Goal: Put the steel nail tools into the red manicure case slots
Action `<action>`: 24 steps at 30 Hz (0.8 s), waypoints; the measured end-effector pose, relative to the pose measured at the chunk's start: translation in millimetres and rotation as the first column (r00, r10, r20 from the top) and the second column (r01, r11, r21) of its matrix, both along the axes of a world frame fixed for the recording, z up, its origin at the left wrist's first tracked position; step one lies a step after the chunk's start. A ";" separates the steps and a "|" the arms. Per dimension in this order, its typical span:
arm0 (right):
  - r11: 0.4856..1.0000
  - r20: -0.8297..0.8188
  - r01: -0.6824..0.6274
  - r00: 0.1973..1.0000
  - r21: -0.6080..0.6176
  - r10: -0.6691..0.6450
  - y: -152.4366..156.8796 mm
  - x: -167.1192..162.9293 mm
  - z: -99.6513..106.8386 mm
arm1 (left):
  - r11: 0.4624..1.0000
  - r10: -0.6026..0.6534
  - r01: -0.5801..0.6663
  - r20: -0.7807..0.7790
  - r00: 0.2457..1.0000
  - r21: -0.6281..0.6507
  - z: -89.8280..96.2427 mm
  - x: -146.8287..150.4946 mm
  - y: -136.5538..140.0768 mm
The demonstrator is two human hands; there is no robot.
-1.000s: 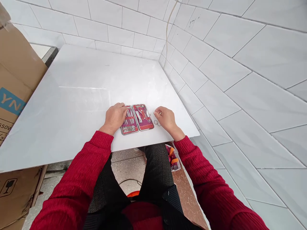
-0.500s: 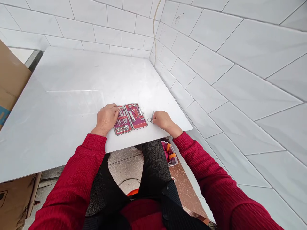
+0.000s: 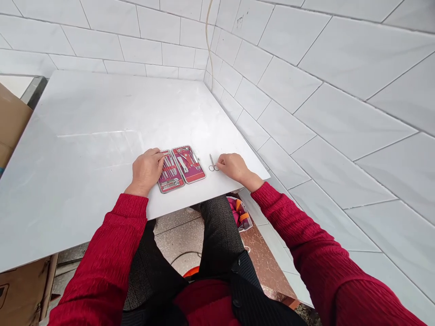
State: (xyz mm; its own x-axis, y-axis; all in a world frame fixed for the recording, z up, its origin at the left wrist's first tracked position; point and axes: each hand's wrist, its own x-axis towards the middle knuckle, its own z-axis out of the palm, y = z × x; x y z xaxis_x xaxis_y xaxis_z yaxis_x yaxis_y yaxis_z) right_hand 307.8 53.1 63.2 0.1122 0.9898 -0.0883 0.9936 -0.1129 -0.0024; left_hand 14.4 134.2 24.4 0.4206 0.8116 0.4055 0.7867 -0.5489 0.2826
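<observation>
An open manicure case (image 3: 189,180) lies on the white tabletop, its two halves spread flat. Nail clippers, slim metal tools and tweezers sit in its red and purple lining. My left hand (image 3: 146,168) is closed at the case's left edge, thumb over the rim; its other fingers are partly hidden. Right of the case is a pair of small scissors (image 3: 212,163), blades pointing away from me. The fingers of my right hand (image 3: 234,166) are curled together at the right-hand finger ring, pinching it.
The white table (image 3: 95,104) reaches back to a tiled wall (image 3: 115,45), with another tiled wall on the right. A thin hose (image 3: 208,40) hangs in the corner. Cardboard (image 3: 13,117) stands at the left. Below the table's front edge is a tub with pink and orange items (image 3: 239,210).
My right hand has shifted slightly right, and more of the scissors' blades and rings shows. My left hand stays at the case. The view has turned a little to the right.
</observation>
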 end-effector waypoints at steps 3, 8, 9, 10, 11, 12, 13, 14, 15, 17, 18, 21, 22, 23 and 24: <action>0.998 -0.038 0.056 0.998 -0.033 -0.057 -3.0 -5.3 -2.9 | 1.000 -0.005 0.005 0.000 1.000 -0.001 0.3 0.0 -0.1; 0.992 0.021 0.095 0.995 -0.080 -0.094 1.6 -15.9 -1.4 | 1.000 -0.004 0.004 0.000 1.000 0.005 -0.5 -0.2 0.0; 0.992 0.036 0.096 0.995 -0.086 -0.093 3.1 -17.5 -0.2 | 1.000 -0.005 0.005 0.000 1.000 0.007 -0.7 -0.3 0.1; 0.991 0.048 0.097 0.995 -0.091 -0.093 4.5 -18.7 1.0 | 1.000 -0.005 0.005 0.000 1.000 0.009 -0.9 -0.3 0.2; 0.990 0.058 0.098 0.994 -0.097 -0.093 5.7 -19.5 2.0 | 1.000 -0.005 0.005 0.001 1.000 0.011 -0.9 -0.2 0.2; 0.990 0.068 0.099 0.993 -0.103 -0.093 6.6 -19.9 2.6 | 1.000 -0.006 0.006 0.001 1.000 0.014 -0.9 -0.2 0.3; 0.989 0.077 0.100 0.993 -0.111 -0.091 7.2 -19.9 2.9 | 1.000 -0.006 0.006 0.001 1.000 0.015 -0.7 -0.1 0.3; 0.988 0.086 0.101 0.992 -0.119 -0.091 7.5 -19.6 2.9 | 1.000 -0.006 0.006 0.000 1.000 0.016 -0.5 0.0 0.2; 0.987 0.091 0.100 0.992 -0.123 -0.089 7.4 -18.9 2.7 | 1.000 -0.006 0.006 -0.003 1.000 0.015 -0.2 0.1 0.1; 0.988 0.079 0.090 0.994 -0.124 -0.080 6.5 -16.6 2.9 | 1.000 -0.003 0.003 -0.009 1.000 0.011 0.3 0.3 -0.2; 0.988 0.056 0.085 0.995 -0.125 -0.079 5.4 -15.1 3.8 | 1.000 -0.001 0.002 -0.011 1.000 0.010 0.4 0.3 -0.4; 0.987 -0.067 0.087 0.993 -0.137 -0.097 -0.1 -11.6 10.8 | 1.000 0.002 -0.002 -0.010 1.000 0.006 -0.1 0.4 -0.7; 0.986 -0.120 0.091 0.987 -0.139 -0.108 -2.7 -11.6 14.3 | 1.000 0.002 -0.002 -0.008 1.000 0.005 -0.6 0.3 -0.7; 0.986 -0.175 0.091 0.978 -0.141 -0.115 -5.3 -12.6 17.9 | 1.000 0.003 -0.003 -0.005 1.000 0.006 -1.1 0.3 -0.6; 0.986 -0.228 0.085 0.967 -0.144 -0.117 -7.9 -14.9 21.3 | 1.000 0.003 -0.003 -0.002 1.000 0.006 -1.7 0.2 -0.4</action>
State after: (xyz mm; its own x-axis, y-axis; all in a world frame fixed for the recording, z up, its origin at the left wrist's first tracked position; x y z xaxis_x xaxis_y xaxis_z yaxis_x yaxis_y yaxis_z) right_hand 293.0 45.2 84.5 0.1714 0.9522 -0.2530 0.9504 -0.2275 -0.2122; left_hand 14.6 133.8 22.7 0.4187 0.8105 0.4096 0.7892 -0.5479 0.2774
